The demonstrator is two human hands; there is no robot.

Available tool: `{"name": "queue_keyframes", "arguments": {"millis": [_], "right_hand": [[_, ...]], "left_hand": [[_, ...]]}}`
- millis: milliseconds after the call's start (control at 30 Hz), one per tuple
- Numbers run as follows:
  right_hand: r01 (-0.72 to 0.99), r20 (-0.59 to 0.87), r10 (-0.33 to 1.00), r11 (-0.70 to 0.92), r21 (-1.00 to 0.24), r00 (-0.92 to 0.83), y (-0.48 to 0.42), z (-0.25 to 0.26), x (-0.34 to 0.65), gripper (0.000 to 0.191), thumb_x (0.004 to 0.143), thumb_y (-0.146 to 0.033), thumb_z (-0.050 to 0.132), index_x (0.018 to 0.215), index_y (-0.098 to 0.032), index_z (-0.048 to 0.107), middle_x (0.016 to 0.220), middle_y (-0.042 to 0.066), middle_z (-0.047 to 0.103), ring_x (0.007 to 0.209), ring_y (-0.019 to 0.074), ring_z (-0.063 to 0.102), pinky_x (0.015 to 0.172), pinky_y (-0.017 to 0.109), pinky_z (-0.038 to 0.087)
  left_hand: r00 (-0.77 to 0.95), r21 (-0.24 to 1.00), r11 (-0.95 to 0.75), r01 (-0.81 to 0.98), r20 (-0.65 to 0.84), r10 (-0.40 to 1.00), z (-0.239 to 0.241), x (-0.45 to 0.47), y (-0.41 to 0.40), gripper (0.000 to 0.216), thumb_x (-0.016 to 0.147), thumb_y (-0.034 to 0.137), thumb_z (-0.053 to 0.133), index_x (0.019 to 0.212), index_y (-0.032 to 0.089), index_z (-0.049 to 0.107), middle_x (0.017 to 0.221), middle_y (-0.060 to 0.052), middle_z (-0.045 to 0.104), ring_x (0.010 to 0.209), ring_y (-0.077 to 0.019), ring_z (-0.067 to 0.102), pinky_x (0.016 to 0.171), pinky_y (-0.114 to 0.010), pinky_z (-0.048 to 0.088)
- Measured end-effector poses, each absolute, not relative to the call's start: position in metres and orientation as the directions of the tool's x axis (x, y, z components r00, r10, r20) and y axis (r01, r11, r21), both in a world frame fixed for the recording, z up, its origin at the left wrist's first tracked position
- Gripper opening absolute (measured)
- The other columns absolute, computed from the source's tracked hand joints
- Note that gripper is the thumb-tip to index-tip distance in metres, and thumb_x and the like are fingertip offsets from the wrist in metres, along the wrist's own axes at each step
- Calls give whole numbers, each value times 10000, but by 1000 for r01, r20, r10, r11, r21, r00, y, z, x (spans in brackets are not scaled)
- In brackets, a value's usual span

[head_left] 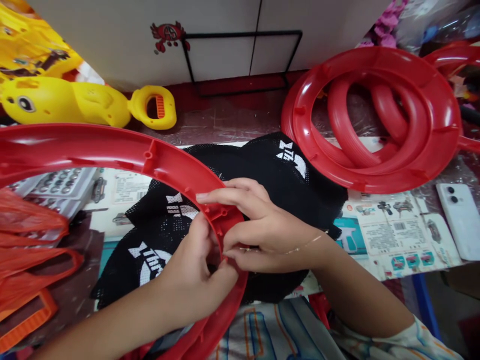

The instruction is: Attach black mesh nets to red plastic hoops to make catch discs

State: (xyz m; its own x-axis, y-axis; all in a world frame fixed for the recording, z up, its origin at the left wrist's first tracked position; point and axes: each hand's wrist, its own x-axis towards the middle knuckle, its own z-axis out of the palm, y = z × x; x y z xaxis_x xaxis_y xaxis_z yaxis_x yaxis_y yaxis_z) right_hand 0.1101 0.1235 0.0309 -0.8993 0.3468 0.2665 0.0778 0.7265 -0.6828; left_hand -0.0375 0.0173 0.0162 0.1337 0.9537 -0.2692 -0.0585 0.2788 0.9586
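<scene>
A large red plastic ring (180, 167), hollow side up with small pegs inside, spans the left and lower middle. My left hand (202, 270) grips its rim from within the ring, thumb on the near side. Over the same stretch lies my right hand (262, 225). Its index finger reaches across the ring, while thumb and another finger pinch close to my left thumb. What sits between those fingertips is hidden. Black mesh fabric pieces (247, 155) with white printed lettering lie beneath the ring and both hands.
More red rings (438, 115) are stacked at the back right, near a white phone (459, 220). Yellow duck-shaped plastic toys (97, 102) and a black wire stand (243, 35) line the back. Orange bags (30, 245) lie left. Printed cardboard (397, 235) covers part of the table.
</scene>
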Motion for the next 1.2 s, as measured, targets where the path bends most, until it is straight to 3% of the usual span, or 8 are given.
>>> {"name": "queue_keyframes", "arguments": {"millis": [200, 367, 433, 533, 600, 867, 1000, 1200], "right_hand": [[97, 274, 358, 747, -658, -893, 123, 30, 112, 200, 812, -174, 587, 654, -189, 709, 1414, 60, 508, 1335, 295, 344, 1139, 454, 311], [107, 297, 351, 787, -608, -888, 126, 31, 116, 141, 832, -233, 628, 711, -233, 701, 1407, -31, 507, 1357, 290, 340, 1113, 477, 334], [150, 297, 405, 773, -616, -865, 125, 31, 117, 110, 802, -198, 645, 831, -281, 711, 1357, -64, 544, 1331, 267, 382, 1116, 439, 345], [254, 251, 534, 698, -669, -807, 122, 30, 115, 489, 756, -156, 641, 1207, -342, 607, 1258, -48, 607, 1287, 233, 438, 1121, 364, 365], [285, 224, 570, 665, -690, -791, 121, 29, 114, 607, 746, -155, 633, 1313, -344, 525, 1219, -41, 625, 1275, 224, 454, 1123, 337, 369], [265, 209, 550, 658, -705, -809, 121, 34, 113, 466, 800, -136, 555, 1217, -339, 601, 1119, -51, 667, 1195, 183, 517, 1105, 284, 386], [250, 174, 530, 631, -735, -830, 123, 36, 109, 376, 797, -153, 569, 1130, -306, 652, 1093, -28, 675, 1159, 179, 529, 1090, 287, 389], [46, 254, 379, 629, -776, -890, 130, 23, 111, 49, 741, -308, 715, 787, -292, 725, 1431, -52, 495, 1266, 232, 465, 1137, 390, 319]], "left_hand": [[150, 958, 285, -21, -279, 948, 15, -38, 18, 448, 858, 121, 508, 1225, 273, 301, 1047, -11, 634, 853, -136, 681, 679, -239, 550], [168, 942, 334, 29, -334, 927, 18, -43, 18, 421, 821, 131, 509, 1190, 249, 344, 931, 7, 614, 801, -144, 646, 665, -255, 533], [199, 923, 381, 55, -384, 902, 20, -44, 19, 448, 806, 129, 512, 1204, 246, 343, 883, 15, 598, 773, -145, 626, 655, -261, 525], [222, 902, 425, 71, -429, 875, 22, -45, 21, 455, 792, 131, 515, 1205, 246, 361, 874, 11, 588, 782, -158, 614, 653, -272, 520], [214, 898, 435, 64, -438, 873, 22, -45, 22, 431, 786, 137, 521, 1182, 246, 390, 878, 6, 589, 785, -164, 613, 646, -275, 519], [194, 883, 464, -70, -444, 875, 21, -39, 26, 428, 765, 116, 559, 1154, 235, 426, 820, 24, 590, 708, -140, 618, 571, -224, 504], [90, 922, 387, 9, -386, 918, 15, -39, 19, 459, 819, 169, 562, 1243, 253, 407, 846, 15, 603, 702, -146, 612, 554, -230, 493], [11, 960, 236, 151, -240, 971, 8, -44, 10, 400, 849, 181, 567, 1213, 279, 432, 1029, -5, 604, 885, -172, 615, 750, -290, 531]]}}
